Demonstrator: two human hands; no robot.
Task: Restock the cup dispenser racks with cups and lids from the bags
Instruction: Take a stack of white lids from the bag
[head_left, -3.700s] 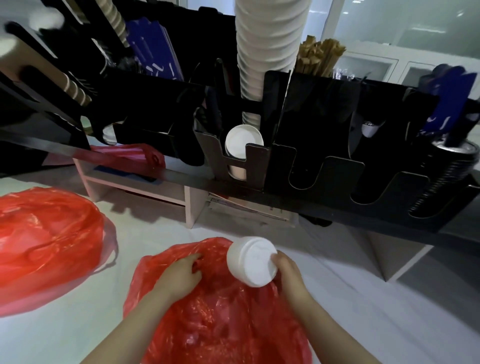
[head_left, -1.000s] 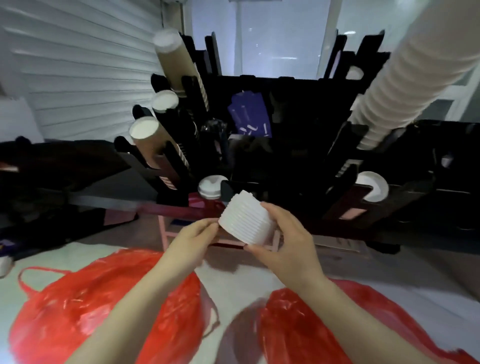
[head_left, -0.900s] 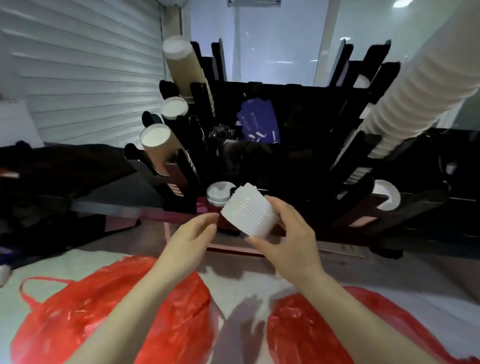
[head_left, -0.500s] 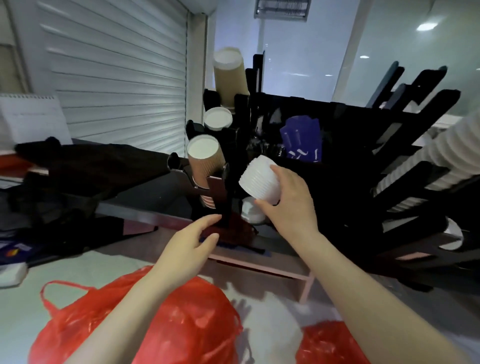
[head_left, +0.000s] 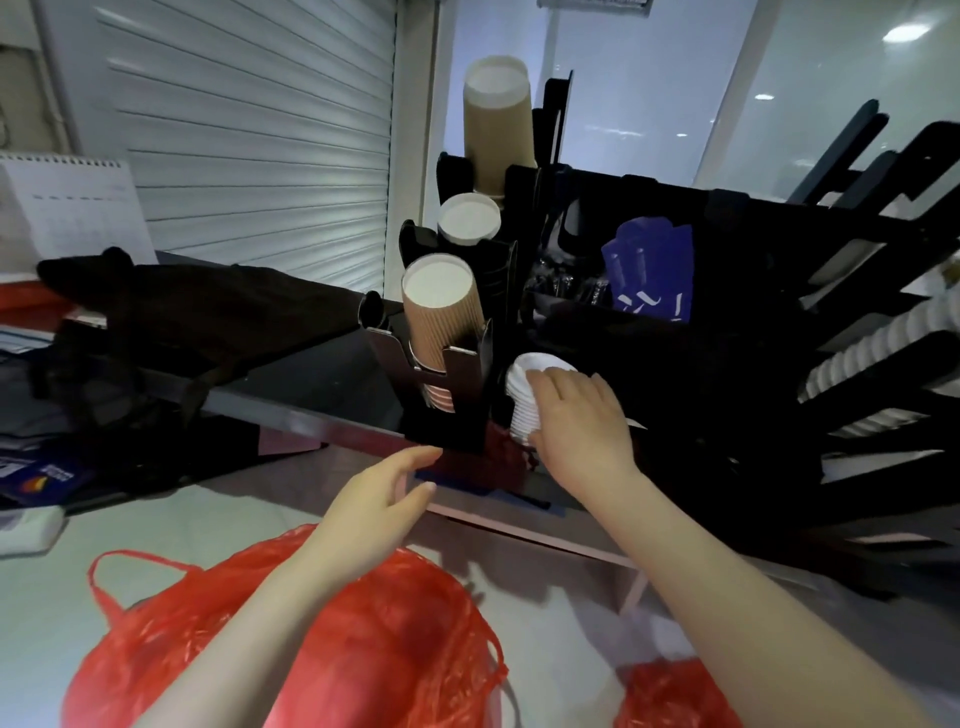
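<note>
My right hand grips a stack of white lids and holds it down in a low slot of the black dispenser rack. The stack leans against the slot, just right of the brown ribbed cups. My left hand hovers with relaxed fingers below the rack's base and holds nothing. A red plastic bag lies on the white table under my left forearm. A second red bag shows at the bottom right.
More brown cup stacks and a white-topped one stand higher in the rack. A long row of white cups lies at the right. Blue packets sit in a rear compartment. Dark cloth covers the left counter.
My right hand has lowered the lid stack from in front of the rack down into the low slot. My left hand stayed low near the rack base. The view shifted left.
</note>
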